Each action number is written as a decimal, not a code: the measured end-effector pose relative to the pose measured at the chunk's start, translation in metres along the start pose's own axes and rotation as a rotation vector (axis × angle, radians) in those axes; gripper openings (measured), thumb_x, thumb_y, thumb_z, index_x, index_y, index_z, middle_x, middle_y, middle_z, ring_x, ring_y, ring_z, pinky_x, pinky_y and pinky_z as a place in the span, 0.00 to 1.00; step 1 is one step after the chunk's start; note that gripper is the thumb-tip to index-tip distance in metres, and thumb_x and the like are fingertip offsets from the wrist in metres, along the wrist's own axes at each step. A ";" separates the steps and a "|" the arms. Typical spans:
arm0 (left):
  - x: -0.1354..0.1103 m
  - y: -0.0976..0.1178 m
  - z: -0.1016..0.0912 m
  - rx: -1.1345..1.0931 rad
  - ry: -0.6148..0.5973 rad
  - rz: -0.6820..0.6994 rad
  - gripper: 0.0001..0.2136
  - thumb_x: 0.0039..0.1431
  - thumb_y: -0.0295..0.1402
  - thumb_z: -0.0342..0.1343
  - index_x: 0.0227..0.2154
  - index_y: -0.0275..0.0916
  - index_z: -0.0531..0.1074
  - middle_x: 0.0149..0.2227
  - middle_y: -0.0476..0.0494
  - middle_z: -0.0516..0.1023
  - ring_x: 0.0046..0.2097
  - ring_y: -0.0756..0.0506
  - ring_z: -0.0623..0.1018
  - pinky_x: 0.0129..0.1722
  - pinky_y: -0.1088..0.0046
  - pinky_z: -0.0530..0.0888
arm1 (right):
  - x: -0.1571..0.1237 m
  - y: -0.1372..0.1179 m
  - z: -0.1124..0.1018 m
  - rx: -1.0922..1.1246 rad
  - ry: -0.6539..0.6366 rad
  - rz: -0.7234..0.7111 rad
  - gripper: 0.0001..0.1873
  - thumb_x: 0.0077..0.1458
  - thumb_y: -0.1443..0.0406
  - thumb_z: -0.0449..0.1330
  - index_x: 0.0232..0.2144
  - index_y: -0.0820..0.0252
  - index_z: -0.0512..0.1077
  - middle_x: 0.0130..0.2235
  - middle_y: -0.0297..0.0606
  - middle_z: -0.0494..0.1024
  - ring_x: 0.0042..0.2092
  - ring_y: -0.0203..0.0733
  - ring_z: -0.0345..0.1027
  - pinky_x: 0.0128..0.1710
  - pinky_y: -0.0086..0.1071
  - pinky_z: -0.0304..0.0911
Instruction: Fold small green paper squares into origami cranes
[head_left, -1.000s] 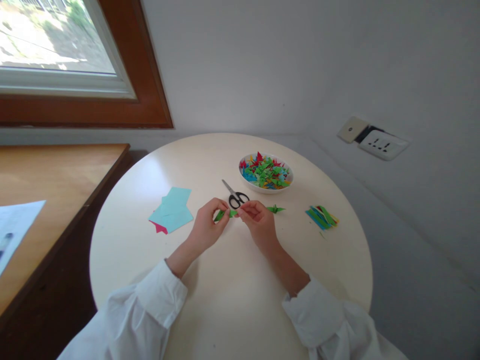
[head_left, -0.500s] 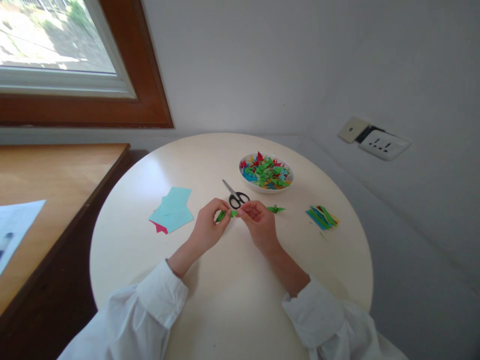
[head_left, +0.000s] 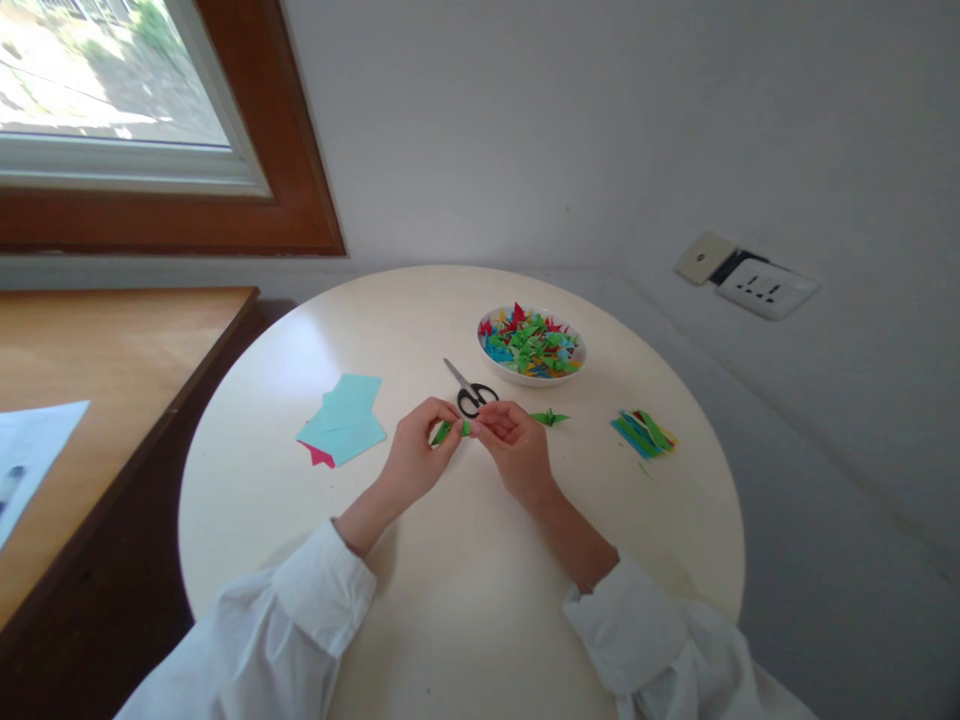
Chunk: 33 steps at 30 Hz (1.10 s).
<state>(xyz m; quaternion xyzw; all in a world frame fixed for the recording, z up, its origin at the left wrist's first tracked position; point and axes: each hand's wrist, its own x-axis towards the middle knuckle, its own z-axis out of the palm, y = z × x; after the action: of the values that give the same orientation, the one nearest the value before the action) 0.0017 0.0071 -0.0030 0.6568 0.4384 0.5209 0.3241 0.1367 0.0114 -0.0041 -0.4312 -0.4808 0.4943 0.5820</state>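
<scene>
A small folded piece of green paper (head_left: 444, 432) is pinched between my two hands over the middle of the round table. My left hand (head_left: 417, 450) grips its left part between thumb and forefinger. From the other side, the thumb and fingertips of my right hand (head_left: 516, 440) close on its right end, and they hide part of the folds. Just beyond my fingertips lie black-handled scissors (head_left: 478, 398), blades pointing away to the left. A folded green paper crane (head_left: 551, 418) rests on the table right beside my right hand.
A white bowl (head_left: 531, 378) full of small colourful folded paper cranes stands at the back. Light-blue paper sheets (head_left: 346, 420) with a pink one beneath lie left. Coloured paper strips (head_left: 645, 435) are piled right. The round table (head_left: 465, 600) meets walls behind; a wooden desk (head_left: 112, 340) stands left.
My right fingertips have shifted very slightly against the green paper, and a bit more of it shows between the hands. Everything else stays in place.
</scene>
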 end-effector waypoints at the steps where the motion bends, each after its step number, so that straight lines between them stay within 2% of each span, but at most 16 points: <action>1: 0.000 0.001 0.000 -0.006 -0.004 -0.007 0.02 0.52 0.30 0.52 0.26 0.38 0.65 0.31 0.45 0.72 0.34 0.49 0.73 0.34 0.72 0.70 | 0.000 0.000 0.000 -0.005 -0.002 -0.015 0.11 0.37 0.65 0.65 0.26 0.59 0.68 0.24 0.31 0.73 0.27 0.34 0.69 0.32 0.30 0.68; 4: 0.000 0.004 0.001 -0.021 -0.009 -0.038 0.02 0.52 0.29 0.52 0.27 0.37 0.66 0.31 0.45 0.73 0.34 0.49 0.73 0.34 0.73 0.70 | 0.000 0.002 -0.001 -0.027 -0.006 -0.051 0.09 0.39 0.65 0.64 0.25 0.59 0.68 0.24 0.30 0.72 0.27 0.33 0.68 0.31 0.29 0.67; 9: 0.000 0.006 0.002 -0.023 0.000 -0.055 0.01 0.51 0.28 0.52 0.27 0.37 0.67 0.31 0.45 0.74 0.33 0.49 0.73 0.32 0.74 0.70 | -0.001 0.004 0.000 -0.021 -0.042 -0.028 0.13 0.39 0.65 0.65 0.30 0.58 0.69 0.26 0.32 0.74 0.29 0.35 0.70 0.32 0.30 0.67; 12: 0.000 0.006 0.003 -0.044 -0.013 -0.052 0.01 0.51 0.29 0.53 0.27 0.37 0.67 0.31 0.43 0.74 0.33 0.49 0.74 0.33 0.73 0.71 | -0.002 0.004 0.001 -0.016 -0.057 -0.050 0.11 0.39 0.65 0.64 0.29 0.58 0.68 0.26 0.31 0.74 0.29 0.35 0.70 0.33 0.31 0.68; 14: 0.000 0.006 0.002 -0.028 -0.009 -0.014 0.01 0.51 0.28 0.53 0.27 0.37 0.67 0.34 0.42 0.75 0.37 0.48 0.74 0.37 0.70 0.71 | -0.001 0.003 0.000 -0.043 -0.043 -0.074 0.10 0.40 0.66 0.64 0.28 0.58 0.68 0.26 0.31 0.73 0.28 0.34 0.69 0.33 0.30 0.67; 17: 0.000 0.007 0.000 0.143 0.033 0.084 0.02 0.51 0.28 0.54 0.29 0.38 0.70 0.35 0.42 0.74 0.40 0.46 0.73 0.41 0.68 0.70 | 0.000 0.003 -0.003 -0.096 -0.012 -0.094 0.08 0.41 0.66 0.63 0.27 0.58 0.67 0.26 0.32 0.72 0.28 0.34 0.67 0.31 0.29 0.66; 19: 0.001 0.009 -0.002 0.262 0.057 0.101 0.03 0.51 0.29 0.55 0.30 0.39 0.72 0.31 0.44 0.73 0.36 0.47 0.72 0.37 0.70 0.70 | 0.001 0.004 -0.004 -0.117 0.000 -0.099 0.08 0.42 0.65 0.62 0.27 0.58 0.67 0.26 0.32 0.72 0.28 0.34 0.67 0.32 0.29 0.65; 23: 0.002 0.011 -0.004 0.339 0.048 0.085 0.03 0.52 0.29 0.53 0.29 0.38 0.71 0.26 0.47 0.73 0.28 0.50 0.69 0.30 0.73 0.68 | 0.002 0.005 -0.004 -0.153 0.014 -0.090 0.09 0.42 0.65 0.62 0.28 0.58 0.67 0.27 0.34 0.73 0.30 0.36 0.68 0.32 0.31 0.65; 33: 0.000 0.011 -0.002 0.349 0.044 0.099 0.03 0.50 0.26 0.52 0.26 0.38 0.70 0.26 0.47 0.73 0.28 0.50 0.69 0.29 0.73 0.67 | 0.000 0.004 -0.006 -0.385 0.041 -0.203 0.10 0.45 0.64 0.61 0.33 0.58 0.69 0.31 0.36 0.77 0.32 0.38 0.70 0.30 0.30 0.60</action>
<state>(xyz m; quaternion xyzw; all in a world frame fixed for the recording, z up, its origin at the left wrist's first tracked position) 0.0023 0.0023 0.0066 0.7121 0.4963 0.4666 0.1696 0.1415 0.0114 -0.0092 -0.4937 -0.5951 0.3233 0.5455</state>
